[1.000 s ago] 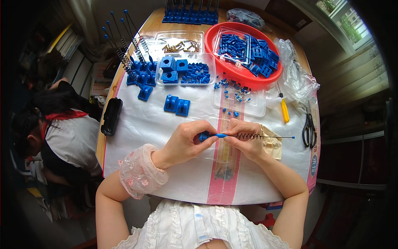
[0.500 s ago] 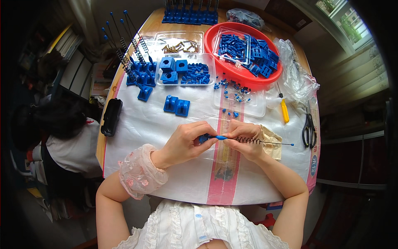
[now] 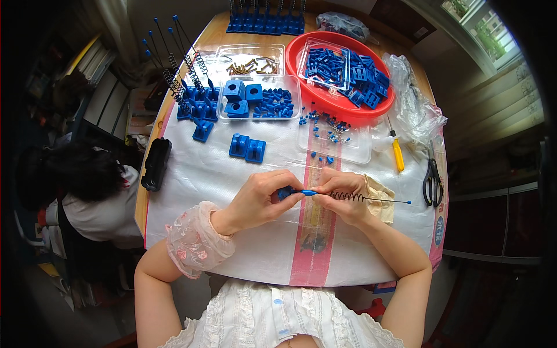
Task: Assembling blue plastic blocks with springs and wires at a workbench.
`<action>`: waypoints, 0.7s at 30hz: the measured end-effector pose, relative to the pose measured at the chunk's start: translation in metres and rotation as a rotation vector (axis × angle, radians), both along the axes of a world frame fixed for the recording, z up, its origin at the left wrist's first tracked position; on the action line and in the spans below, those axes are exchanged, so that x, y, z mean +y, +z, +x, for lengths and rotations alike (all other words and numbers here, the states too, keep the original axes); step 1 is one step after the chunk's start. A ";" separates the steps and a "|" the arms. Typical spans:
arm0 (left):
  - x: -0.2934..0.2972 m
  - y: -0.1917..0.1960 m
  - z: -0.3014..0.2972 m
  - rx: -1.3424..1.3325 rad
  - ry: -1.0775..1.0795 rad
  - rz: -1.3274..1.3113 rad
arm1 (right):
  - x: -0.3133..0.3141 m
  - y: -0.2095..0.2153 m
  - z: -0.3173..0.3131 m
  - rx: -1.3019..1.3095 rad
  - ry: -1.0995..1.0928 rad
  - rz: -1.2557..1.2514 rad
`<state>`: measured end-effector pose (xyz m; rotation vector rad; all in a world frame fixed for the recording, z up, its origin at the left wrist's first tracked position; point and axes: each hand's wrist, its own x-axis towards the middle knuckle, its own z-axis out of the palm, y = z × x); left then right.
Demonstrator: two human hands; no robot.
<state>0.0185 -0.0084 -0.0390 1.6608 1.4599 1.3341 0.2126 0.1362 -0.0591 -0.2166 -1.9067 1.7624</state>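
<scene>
Above the middle of the table, my left hand (image 3: 268, 199) pinches a blue plastic block (image 3: 285, 193), mostly covered by the fingers. My right hand (image 3: 342, 197) grips the blue sleeve (image 3: 308, 192) end of a black coil spring (image 3: 347, 196). The sleeve meets the blue block between my fingertips; whether it sits inside the block is hidden. From the spring a thin dark rod (image 3: 386, 200) runs rightward to a small blue tip. Beyond my hands lie two blue blocks with square bases (image 3: 247, 148). A beige cloth (image 3: 380, 196) lies beside my right hand.
Clear boxes hold blue blocks (image 3: 234, 90) and brass-coloured screws (image 3: 255, 65). Blue parts fill a red basin (image 3: 296, 69). Finished-looking spring assemblies (image 3: 197, 104) stand at left. On the right are a yellow screwdriver (image 3: 398, 155) and scissors (image 3: 433, 183). A person (image 3: 98, 191) sits at left.
My hands and the held parts stay almost exactly in place. The person at the left has shifted slightly.
</scene>
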 end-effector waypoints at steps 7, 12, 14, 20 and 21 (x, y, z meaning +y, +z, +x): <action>0.000 0.001 0.000 -0.016 -0.006 -0.015 | 0.001 0.000 0.000 -0.014 0.004 0.023; 0.000 -0.001 0.002 0.059 0.058 0.050 | -0.001 -0.002 -0.002 -0.026 -0.034 -0.078; -0.001 0.001 0.004 0.149 0.102 0.086 | -0.001 -0.004 -0.003 -0.023 -0.050 -0.073; -0.001 0.001 0.004 0.343 0.142 0.205 | 0.000 -0.003 -0.004 -0.023 -0.065 0.000; -0.001 0.000 0.004 0.349 0.156 0.211 | 0.001 -0.005 -0.003 -0.024 -0.063 0.021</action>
